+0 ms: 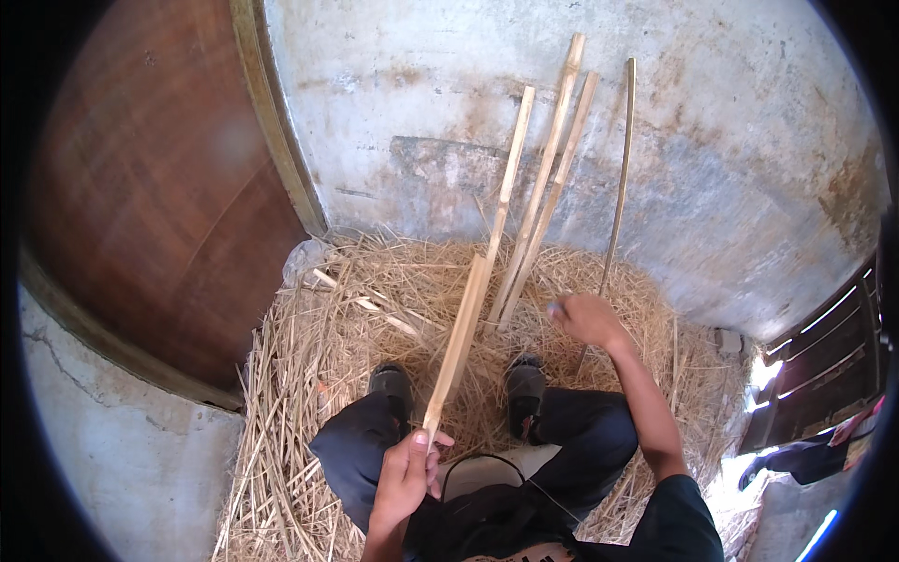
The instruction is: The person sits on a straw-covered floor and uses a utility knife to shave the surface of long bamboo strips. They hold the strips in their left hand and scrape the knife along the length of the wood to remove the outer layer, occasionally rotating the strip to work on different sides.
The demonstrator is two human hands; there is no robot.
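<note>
Pale split strip held from six o'clock toward centre, near end pinched by thumb and fingers of left hand. Right hand at half past three, fingers curled, blurred; whether anything is gripped cannot be told. Bare skin could be splintered by raw edges; leaning strips at one o'clock could be toppled if knocked, straw giving poor footing. Dark print at six o'clock cut off, unreadable.

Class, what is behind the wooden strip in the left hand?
Behind the held strip, straw shows at either side; the part directly behind, perhaps part of a leaning strip, is covered.
</note>
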